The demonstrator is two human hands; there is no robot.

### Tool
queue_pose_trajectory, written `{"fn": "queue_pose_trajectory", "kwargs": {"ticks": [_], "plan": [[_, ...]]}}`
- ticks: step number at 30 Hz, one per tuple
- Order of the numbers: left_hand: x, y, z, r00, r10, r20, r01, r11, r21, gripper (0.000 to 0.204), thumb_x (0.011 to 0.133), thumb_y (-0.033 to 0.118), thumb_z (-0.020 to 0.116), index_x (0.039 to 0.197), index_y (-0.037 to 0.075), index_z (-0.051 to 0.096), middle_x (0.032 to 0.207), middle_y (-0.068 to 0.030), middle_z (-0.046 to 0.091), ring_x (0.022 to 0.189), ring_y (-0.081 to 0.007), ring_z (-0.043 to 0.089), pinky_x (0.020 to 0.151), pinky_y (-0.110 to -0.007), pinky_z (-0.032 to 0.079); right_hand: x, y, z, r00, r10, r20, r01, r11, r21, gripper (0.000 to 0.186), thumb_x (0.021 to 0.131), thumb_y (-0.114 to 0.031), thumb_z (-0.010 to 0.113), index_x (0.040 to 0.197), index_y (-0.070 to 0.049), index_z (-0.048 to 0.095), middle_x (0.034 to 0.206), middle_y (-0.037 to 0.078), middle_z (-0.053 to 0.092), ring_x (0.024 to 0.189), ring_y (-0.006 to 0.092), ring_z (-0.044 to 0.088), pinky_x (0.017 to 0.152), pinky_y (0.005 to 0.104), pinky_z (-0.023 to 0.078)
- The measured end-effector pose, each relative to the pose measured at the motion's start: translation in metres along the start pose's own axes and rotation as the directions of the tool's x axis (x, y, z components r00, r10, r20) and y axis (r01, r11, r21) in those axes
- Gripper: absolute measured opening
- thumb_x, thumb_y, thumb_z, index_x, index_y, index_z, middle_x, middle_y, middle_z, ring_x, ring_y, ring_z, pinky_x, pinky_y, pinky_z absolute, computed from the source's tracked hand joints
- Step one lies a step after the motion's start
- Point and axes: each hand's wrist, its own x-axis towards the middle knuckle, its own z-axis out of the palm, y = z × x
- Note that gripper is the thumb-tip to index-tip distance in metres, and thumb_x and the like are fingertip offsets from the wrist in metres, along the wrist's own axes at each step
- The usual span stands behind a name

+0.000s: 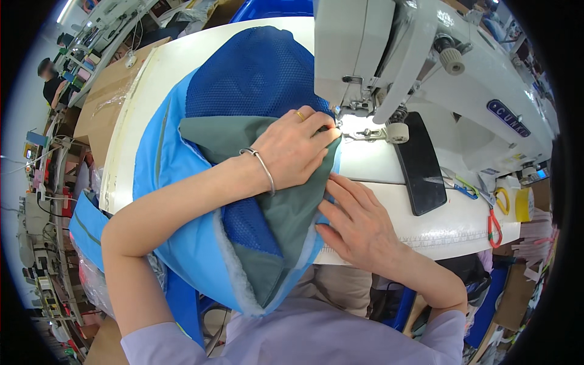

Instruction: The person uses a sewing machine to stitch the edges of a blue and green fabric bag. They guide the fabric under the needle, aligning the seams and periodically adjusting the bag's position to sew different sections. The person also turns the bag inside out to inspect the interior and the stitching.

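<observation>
A large sewn fabric piece (170, 164) drapes over the table's front edge, with light blue cloth, grey-green cloth, dark blue mesh and a white fuzzy padding edge. My left hand (295, 146), wearing a ring and a bangle, bends over the grey-green part. Its fingertips pinch the cloth edge right beside the presser foot (340, 121) of a white sewing machine (468, 91). Nearer to me, my right hand (359, 225) grips the same piece's right edge, its thumb low and its fingers over the border. Cloth hides some fingertips.
Right of the needle lies a black phone-like slab (420, 164). Beyond it are blue-green thread snips (463, 187), red-handled scissors (494, 228) and a yellow tape roll (524, 204). A measuring strip (450, 240) follows the table's front edge. A person (52, 85) is far left.
</observation>
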Motion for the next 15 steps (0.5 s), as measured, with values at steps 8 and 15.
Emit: {"fn": "queue_pose_trajectory", "kwargs": {"ticks": [8, 15], "plan": [[-0.0023, -0.0004, 0.0044, 1.0, 0.015, -0.01, -0.015, 0.999, 0.046, 0.04, 0.087, 0.008, 0.069, 0.126, 0.002, 0.064, 0.123, -0.0137, 0.061, 0.107, -0.0324, 0.06, 0.095, -0.042, 0.052, -0.0015, 0.0001, 0.0017, 0.999, 0.011, -0.03, -0.011, 1.0, 0.005, 0.049, 0.082, -0.017, 0.08, 0.124, 0.002, 0.063, 0.133, 0.021, 0.058, 0.131, 0.0383, 0.055, 0.106, 0.0477, 0.049], [-0.0047, 0.0004, 0.0051, 1.0, 0.03, 0.007, -0.03, 0.995, 0.099, 0.045, 0.085, 0.008, 0.07, 0.128, 0.001, 0.063, 0.122, -0.0148, 0.061, 0.109, -0.0323, 0.061, 0.097, -0.042, 0.051, 0.0004, -0.0014, 0.0022, 0.999, 0.011, -0.044, -0.011, 1.0, -0.002, 0.048, 0.081, -0.017, 0.081, 0.122, 0.001, 0.064, 0.131, 0.021, 0.06, 0.13, 0.0383, 0.055, 0.105, 0.0477, 0.05]]}}
